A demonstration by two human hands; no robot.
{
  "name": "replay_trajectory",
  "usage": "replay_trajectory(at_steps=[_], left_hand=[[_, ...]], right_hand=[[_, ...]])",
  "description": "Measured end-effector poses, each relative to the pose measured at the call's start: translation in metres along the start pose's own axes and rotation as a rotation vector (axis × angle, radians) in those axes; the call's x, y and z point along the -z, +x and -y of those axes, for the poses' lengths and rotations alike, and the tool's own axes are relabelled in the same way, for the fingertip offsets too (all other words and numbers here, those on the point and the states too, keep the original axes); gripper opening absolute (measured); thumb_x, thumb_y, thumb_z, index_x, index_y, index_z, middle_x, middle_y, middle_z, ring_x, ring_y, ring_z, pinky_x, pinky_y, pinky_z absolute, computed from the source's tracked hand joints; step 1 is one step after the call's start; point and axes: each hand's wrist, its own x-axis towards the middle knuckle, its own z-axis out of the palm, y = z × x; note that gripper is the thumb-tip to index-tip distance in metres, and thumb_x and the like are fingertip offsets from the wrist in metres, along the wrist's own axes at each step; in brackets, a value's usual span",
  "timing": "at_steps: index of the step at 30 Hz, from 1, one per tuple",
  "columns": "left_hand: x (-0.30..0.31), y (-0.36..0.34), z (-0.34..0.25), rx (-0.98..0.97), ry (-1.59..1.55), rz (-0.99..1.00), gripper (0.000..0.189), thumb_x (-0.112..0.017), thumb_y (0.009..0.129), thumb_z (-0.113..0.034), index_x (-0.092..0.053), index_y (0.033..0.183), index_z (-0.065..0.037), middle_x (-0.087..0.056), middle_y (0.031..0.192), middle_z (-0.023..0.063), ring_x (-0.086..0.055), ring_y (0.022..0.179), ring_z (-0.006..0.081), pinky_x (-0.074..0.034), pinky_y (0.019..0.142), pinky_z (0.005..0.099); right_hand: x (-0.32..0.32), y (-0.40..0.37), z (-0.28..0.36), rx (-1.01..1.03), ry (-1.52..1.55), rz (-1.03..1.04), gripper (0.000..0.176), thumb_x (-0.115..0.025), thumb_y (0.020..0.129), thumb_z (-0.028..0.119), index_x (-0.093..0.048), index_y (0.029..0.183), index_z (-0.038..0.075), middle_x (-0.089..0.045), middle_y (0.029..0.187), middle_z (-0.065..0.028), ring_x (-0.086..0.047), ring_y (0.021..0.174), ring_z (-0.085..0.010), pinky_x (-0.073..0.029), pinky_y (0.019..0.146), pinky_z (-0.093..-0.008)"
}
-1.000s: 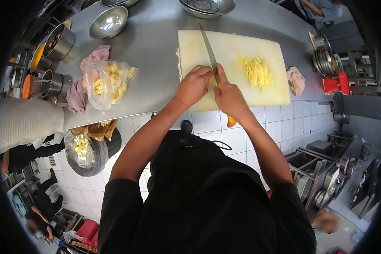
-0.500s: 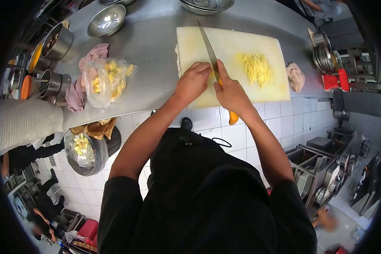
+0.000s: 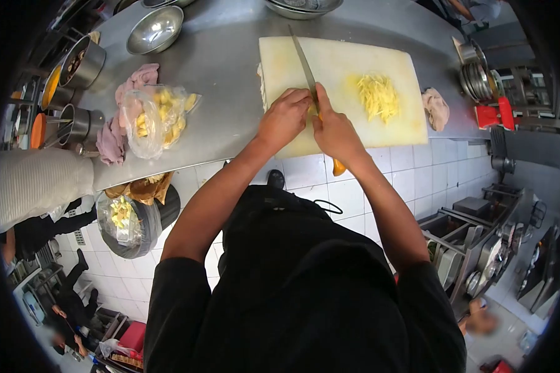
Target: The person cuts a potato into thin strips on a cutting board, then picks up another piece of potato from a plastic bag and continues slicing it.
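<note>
My right hand (image 3: 337, 133) grips the yellow-orange handle of a long knife (image 3: 303, 59), index finger stretched along the top of the blade. The blade points away from me over a thick white cutting board (image 3: 348, 56). Close against the left side of the blade, my left hand (image 3: 284, 118) has its fingers curled down on the board; whatever lies under the fingertips is hidden. To the right of the knife sits a pile of thin pale-yellow shreds (image 3: 378, 99), perhaps ginger.
A plastic bag of yellow chunks (image 3: 158, 121) lies left on the steel table (image 3: 221, 93), by a pink cloth (image 3: 111, 143). Another cloth (image 3: 435, 109) touches the board's right side. Metal bowls (image 3: 155, 31) stand behind. A lined bin (image 3: 127, 233) is below left; people stand farther left.
The knife and my right hand have shifted very slightly, the handle end a little up and left. My left hand stays curled beside the blade.
</note>
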Motion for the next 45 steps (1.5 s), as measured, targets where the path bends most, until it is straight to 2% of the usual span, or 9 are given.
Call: replay_trajectory(at_steps=[11,17,26,33,45], left_hand=[[0.002,0.000,-0.002,0.000,0.003,0.007,0.017,-0.068,0.087,0.003,-0.075,0.102,0.003,-0.071,0.112,0.0103,-0.067,0.103,0.0289,-0.058,0.090,0.0383],[0.003,0.000,0.002,0.074,-0.058,-0.129,0.016,-0.070,0.087,0.004,-0.075,0.101,0.002,-0.071,0.110,0.0105,-0.067,0.100,0.0306,-0.057,0.088,0.0388],[0.005,0.005,0.006,0.002,0.040,0.001,0.013,-0.071,0.086,0.002,-0.075,0.098,0.001,-0.071,0.107,0.0098,-0.064,0.102,0.0294,-0.055,0.090,0.0384],[0.004,0.003,0.006,-0.025,0.058,-0.023,0.013,-0.071,0.085,0.002,-0.075,0.097,0.001,-0.071,0.108,0.0092,-0.064,0.102,0.0287,-0.055,0.091,0.0382],[0.003,0.007,0.006,0.038,-0.021,-0.024,0.015,-0.070,0.085,0.002,-0.076,0.099,0.000,-0.072,0.109,0.0088,-0.064,0.101,0.0299,-0.055,0.090,0.0389]], right_hand=[[-0.005,0.003,-0.004,0.011,0.036,-0.008,0.077,-0.051,0.099,0.013,-0.013,0.166,0.009,-0.071,0.088,-0.0312,-0.069,0.086,-0.0503,-0.053,0.086,-0.0557],[-0.004,0.002,-0.008,0.031,0.033,-0.037,0.076,-0.051,0.099,0.013,-0.014,0.166,0.009,-0.070,0.089,-0.0321,-0.068,0.088,-0.0514,-0.053,0.087,-0.0563],[0.001,0.000,-0.002,-0.015,0.023,0.000,0.075,-0.051,0.099,0.014,-0.015,0.166,0.010,-0.071,0.092,-0.0333,-0.069,0.092,-0.0513,-0.052,0.091,-0.0565],[0.013,-0.014,0.005,-0.032,-0.024,0.025,0.076,-0.050,0.100,0.014,-0.014,0.166,0.011,-0.070,0.094,-0.0341,-0.068,0.094,-0.0511,-0.052,0.094,-0.0556],[-0.001,-0.002,0.000,-0.031,0.024,0.021,0.077,-0.051,0.098,0.012,-0.014,0.166,0.009,-0.070,0.090,-0.0332,-0.068,0.089,-0.0517,-0.052,0.089,-0.0573]])
